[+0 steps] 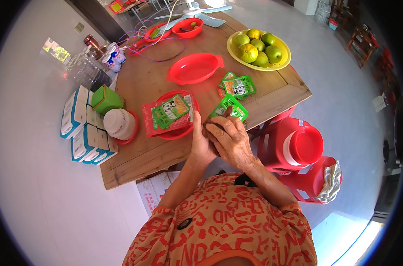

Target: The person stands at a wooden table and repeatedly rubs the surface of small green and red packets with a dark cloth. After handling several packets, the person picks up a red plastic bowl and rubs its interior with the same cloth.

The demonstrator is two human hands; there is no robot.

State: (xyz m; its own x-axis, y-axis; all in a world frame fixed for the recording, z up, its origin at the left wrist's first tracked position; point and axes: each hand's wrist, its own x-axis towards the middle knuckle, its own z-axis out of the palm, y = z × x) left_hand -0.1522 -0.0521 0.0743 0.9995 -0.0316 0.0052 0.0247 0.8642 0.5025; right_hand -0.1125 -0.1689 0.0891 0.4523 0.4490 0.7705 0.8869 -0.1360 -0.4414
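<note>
My left hand and my right hand meet over the table's near edge. Between them is a small dark brown thing, mostly hidden by the fingers. Just beyond my right hand lies a green snack packet with another brown piece at its near side; whether my fingers touch the packet cannot be told. Farther off, several similar packets lie in a loose pile. To the left, one green packet rests on a red package, which lies across a red plastic dish. A red oval dish stands beyond.
A yellow bowl of green and yellow citrus fruit stands at the far right of the wooden table. Tissue packs, a green container and a white tub line the left. Red plastic containers stand right of the table.
</note>
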